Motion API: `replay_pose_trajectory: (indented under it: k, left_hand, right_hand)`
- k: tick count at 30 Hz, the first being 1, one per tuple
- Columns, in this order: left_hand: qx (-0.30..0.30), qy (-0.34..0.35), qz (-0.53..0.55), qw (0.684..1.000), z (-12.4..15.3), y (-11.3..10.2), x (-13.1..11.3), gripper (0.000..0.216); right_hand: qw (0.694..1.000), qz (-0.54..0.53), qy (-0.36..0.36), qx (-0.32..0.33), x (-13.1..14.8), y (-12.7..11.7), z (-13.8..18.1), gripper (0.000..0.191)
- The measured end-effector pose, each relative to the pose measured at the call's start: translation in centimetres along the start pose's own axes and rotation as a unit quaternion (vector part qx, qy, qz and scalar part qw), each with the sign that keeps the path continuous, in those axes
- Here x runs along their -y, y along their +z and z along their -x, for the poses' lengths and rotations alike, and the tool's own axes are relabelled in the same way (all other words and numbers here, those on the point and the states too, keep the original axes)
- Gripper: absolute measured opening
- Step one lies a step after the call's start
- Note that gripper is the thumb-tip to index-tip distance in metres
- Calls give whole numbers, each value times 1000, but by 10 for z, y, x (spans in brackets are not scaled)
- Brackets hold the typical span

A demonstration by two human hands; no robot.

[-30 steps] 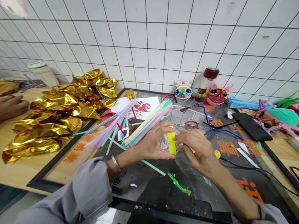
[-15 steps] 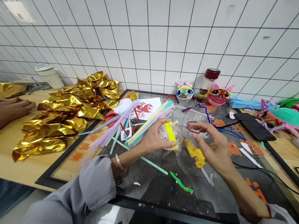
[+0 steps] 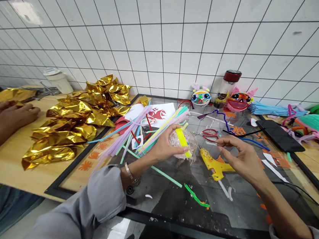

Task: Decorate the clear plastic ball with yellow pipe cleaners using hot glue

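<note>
My left hand (image 3: pixel 165 145) is closed around a clear plastic ball (image 3: pixel 192 139) that has a bright yellow strip (image 3: pixel 182 137) across its side. The thumb presses on the strip's lower end. To the right, my right hand (image 3: pixel 237 155) hovers above the table, with thumb and fingertips drawn together. Anything between those fingertips is too small to make out. Below and left of it lies a yellow glue gun (image 3: pixel 214 166), a clear glue stick jutting from it. Red-handled scissors (image 3: pixel 210 134) rest just behind. A green pipe-cleaner piece (image 3: pixel 196 196) lies in front.
Pastel pipe cleaners (image 3: pixel 135 128) lie left of the ball, beside crumpled gold foil (image 3: pixel 70 117). Decorated animal heads (image 3: pixel 201 96) and a red-lidded bottle (image 3: pixel 228 89) stand by the tiled wall. A black phone (image 3: pixel 280 135) lies right. Another person's hands (image 3: pixel 15 116) are at far left.
My right hand has moved right, away from the ball, and its fingers have drawn closer together. My left hand keeps the ball. The view has shifted slightly.
</note>
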State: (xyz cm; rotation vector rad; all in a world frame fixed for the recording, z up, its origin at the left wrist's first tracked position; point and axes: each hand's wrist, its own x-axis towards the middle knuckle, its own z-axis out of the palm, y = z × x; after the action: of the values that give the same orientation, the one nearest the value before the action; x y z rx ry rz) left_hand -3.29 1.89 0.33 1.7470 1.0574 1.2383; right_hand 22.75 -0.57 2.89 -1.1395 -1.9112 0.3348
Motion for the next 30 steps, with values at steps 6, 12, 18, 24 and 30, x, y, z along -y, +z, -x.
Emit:
replay_pose_trajectory:
  k: [6, 12, 18, 24, 30]
  left_hand:
    - [-8, 1, 18, 1000, 0, 2, 2, 67]
    - [-10, 10, 18, 1000, -2, 3, 5, 68]
    - [-10, 10, 20, 1000, -2, 2, 6, 68]
    - [1, 16, 8, 1000, -1, 2, 5, 67]
    - [7, 9, 28, 1000, 0, 2, 5, 71]
  right_hand:
    - [1000, -17, 0, 22, 1, 9, 4, 12]
    - [1000, -21, 2, -6, -4, 13, 5, 13]
    - [999, -20, -28, -11, 6, 20, 9, 17]
    - [999, -14, -43, -17, 12, 26, 13, 19]
    - [999, -21, -49, -7, 16, 29, 19, 17]
